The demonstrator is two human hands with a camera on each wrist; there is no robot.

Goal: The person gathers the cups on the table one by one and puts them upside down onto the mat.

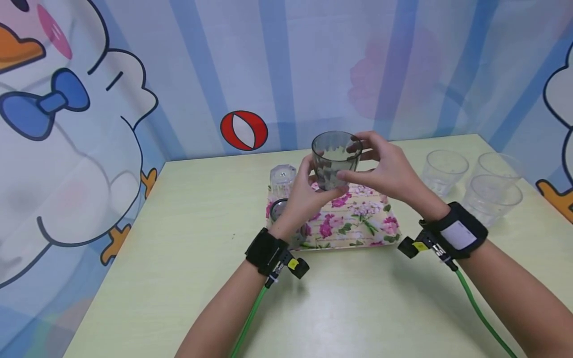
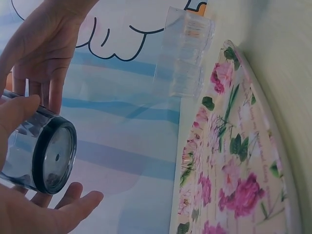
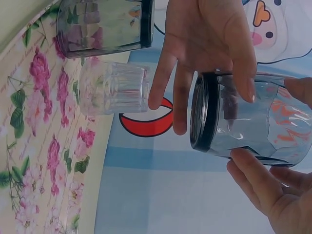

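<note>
A smoky grey drinking glass (image 1: 331, 166), upright with its mouth up, is held in the air over a floral tray (image 1: 353, 223). My left hand (image 1: 309, 196) cradles it low on its left side, the thumb near its base. From the right, my right hand (image 1: 385, 169) grips it, thumb on the near side and fingers near the rim. The left wrist view shows the thick round base (image 2: 56, 158) of the glass. In the right wrist view, an upturned grey glass (image 3: 105, 27) and an upturned clear glass (image 3: 114, 87) stand together on the tray.
Several clear glasses (image 1: 445, 171) stand on the table (image 1: 201, 209) to the right of the tray. Behind the table hangs a blue striped cartoon cloth (image 1: 309, 64). Green cables (image 1: 483, 313) run from both wrist cameras.
</note>
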